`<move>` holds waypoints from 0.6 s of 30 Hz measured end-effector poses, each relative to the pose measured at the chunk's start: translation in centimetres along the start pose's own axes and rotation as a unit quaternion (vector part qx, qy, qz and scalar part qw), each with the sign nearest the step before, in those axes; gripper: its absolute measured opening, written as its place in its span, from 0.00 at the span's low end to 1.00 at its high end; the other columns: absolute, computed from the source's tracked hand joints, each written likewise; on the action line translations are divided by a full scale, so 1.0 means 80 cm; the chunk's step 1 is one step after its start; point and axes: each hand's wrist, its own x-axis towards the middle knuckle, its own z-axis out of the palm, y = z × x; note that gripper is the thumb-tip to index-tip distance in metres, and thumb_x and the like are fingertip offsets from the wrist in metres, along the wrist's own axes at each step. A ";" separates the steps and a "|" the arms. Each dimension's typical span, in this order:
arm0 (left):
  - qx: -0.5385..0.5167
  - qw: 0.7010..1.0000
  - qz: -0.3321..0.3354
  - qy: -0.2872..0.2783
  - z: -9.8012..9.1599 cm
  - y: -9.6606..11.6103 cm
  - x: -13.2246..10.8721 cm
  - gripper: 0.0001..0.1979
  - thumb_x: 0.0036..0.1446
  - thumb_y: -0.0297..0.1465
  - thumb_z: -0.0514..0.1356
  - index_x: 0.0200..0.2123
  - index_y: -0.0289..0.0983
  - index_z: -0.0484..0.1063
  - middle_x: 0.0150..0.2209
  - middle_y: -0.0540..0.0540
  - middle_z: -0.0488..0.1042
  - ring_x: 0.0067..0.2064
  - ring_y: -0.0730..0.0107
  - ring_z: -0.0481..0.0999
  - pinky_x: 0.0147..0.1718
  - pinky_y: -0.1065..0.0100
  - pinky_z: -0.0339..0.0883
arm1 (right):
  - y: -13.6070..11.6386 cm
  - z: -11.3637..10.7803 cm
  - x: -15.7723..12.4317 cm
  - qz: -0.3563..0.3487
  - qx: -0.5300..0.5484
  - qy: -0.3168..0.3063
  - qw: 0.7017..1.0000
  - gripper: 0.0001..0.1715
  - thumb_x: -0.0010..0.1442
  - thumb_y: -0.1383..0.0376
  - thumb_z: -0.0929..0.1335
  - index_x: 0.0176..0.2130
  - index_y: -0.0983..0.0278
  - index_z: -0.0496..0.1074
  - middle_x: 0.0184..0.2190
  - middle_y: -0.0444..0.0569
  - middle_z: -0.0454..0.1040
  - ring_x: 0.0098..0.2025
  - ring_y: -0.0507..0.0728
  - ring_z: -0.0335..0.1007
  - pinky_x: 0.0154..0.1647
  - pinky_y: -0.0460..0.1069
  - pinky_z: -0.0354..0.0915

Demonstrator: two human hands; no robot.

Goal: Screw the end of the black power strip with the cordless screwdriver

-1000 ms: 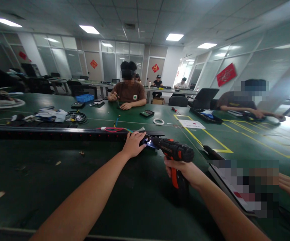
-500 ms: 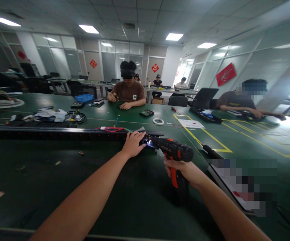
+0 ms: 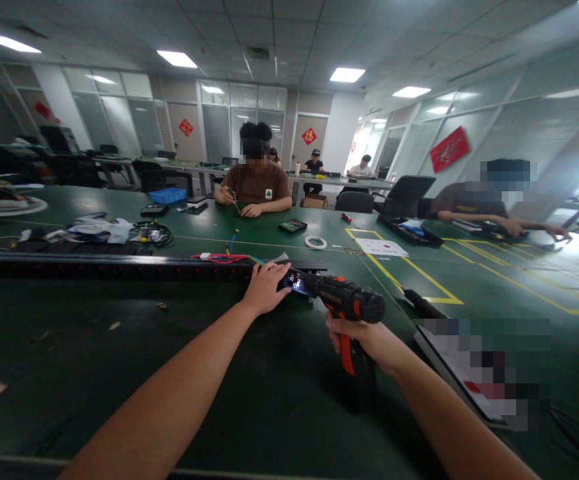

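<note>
drill (image 3: 349, 303) tip: hidden behind L hand (image 3: 265, 288)
patch (image 3: 489, 367) at R: pixelated, contents unreadable
both forearms (image 3: 169, 413): cut off, bottom edge

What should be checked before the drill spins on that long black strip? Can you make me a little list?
1. Right hand wrapped firmly round the drill handle: ok.
2. Left hand pressing on the end of the long black strip to steady it: ok.
3. Drill tip seated on a screw: cannot tell, the spot is hidden beside the hand.
4. Left fingers away from the tip: not ok, they lie right beside it.
5. Red wires away from the tip: ok, they lie behind the strip, apart from it.
</note>
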 end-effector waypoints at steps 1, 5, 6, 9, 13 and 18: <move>0.000 1.000 0.000 0.001 0.000 0.000 0.000 0.33 0.64 0.39 0.61 0.69 0.44 0.58 0.65 0.43 0.69 0.66 0.53 0.61 0.66 0.43 0.45 | -0.001 0.000 0.000 0.001 0.000 0.000 1.000 0.16 0.52 0.56 0.76 0.33 0.62 0.71 0.20 0.42 0.73 0.24 0.55 0.69 0.30 0.50 0.64; 0.000 1.000 0.004 0.001 0.000 -0.001 0.000 0.33 0.64 0.39 0.61 0.69 0.44 0.58 0.65 0.43 0.69 0.66 0.54 0.61 0.66 0.43 0.45 | 0.000 0.001 -0.001 0.004 -0.001 0.012 1.000 0.17 0.52 0.56 0.76 0.34 0.62 0.71 0.20 0.42 0.73 0.24 0.55 0.69 0.30 0.50 0.64; 0.000 1.000 0.003 0.000 0.000 -0.001 0.000 0.33 0.64 0.39 0.61 0.69 0.44 0.58 0.65 0.43 0.69 0.66 0.54 0.61 0.66 0.44 0.45 | 0.000 0.001 0.000 0.004 -0.001 0.011 1.000 0.17 0.51 0.56 0.76 0.34 0.62 0.71 0.20 0.42 0.73 0.24 0.55 0.69 0.30 0.50 0.64; 0.001 1.000 0.002 -0.002 0.001 -0.001 0.000 0.32 0.64 0.39 0.61 0.69 0.44 0.58 0.65 0.43 0.69 0.66 0.54 0.61 0.66 0.44 0.45 | 0.000 0.002 0.000 0.001 -0.001 0.008 1.000 0.17 0.51 0.56 0.76 0.32 0.62 0.71 0.20 0.42 0.72 0.24 0.55 0.69 0.29 0.50 0.64; 0.003 1.000 0.000 -0.002 0.001 -0.002 0.000 0.33 0.64 0.40 0.61 0.69 0.45 0.58 0.65 0.44 0.69 0.66 0.53 0.61 0.66 0.44 0.45 | 0.000 0.002 0.000 0.000 -0.005 0.012 1.000 0.17 0.51 0.55 0.76 0.32 0.62 0.70 0.20 0.42 0.72 0.23 0.55 0.68 0.29 0.50 0.63; 0.001 1.000 0.002 -0.003 0.001 -0.002 0.000 0.33 0.64 0.39 0.61 0.69 0.45 0.58 0.65 0.43 0.69 0.66 0.53 0.61 0.66 0.44 0.45 | 0.002 0.000 0.000 0.004 -0.001 0.013 1.000 0.17 0.51 0.56 0.76 0.34 0.62 0.70 0.20 0.42 0.73 0.24 0.55 0.69 0.30 0.50 0.64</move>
